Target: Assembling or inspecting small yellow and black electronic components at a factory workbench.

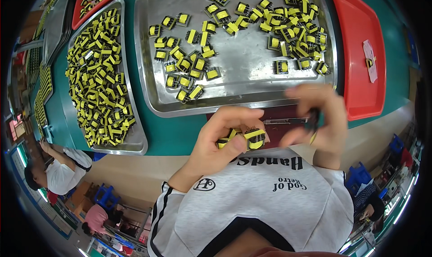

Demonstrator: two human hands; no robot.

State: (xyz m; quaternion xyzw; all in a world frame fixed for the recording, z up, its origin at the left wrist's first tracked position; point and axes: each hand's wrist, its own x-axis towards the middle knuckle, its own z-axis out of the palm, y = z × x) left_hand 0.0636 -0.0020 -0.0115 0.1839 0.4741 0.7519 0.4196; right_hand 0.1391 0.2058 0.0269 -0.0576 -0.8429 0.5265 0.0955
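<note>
In my left hand (216, 138), closed in front of my chest, are a few small transformers with yellow tape and dark cores. The foremost transformer (255, 139) is pinched by the thumb, its pins pointing up. Others show partly behind the thumb. My right hand (321, 120) is just to the right, apart from the left and smeared by motion. Its curled fingers are around a dark object (313, 118) with a yellowish lower end, too blurred to name. Past both hands, a metal tray (243, 88) holds many loose transformers (294, 32), gathered in groups at left and right.
Left of the tray is a second metal tray (141, 144) heaped with transformers. A red tray (360, 27) at right holds a paper slip (370, 61) and one transformer. A metal ruler-like strip (284, 121) lies by the table's near edge. Other people sit farther off.
</note>
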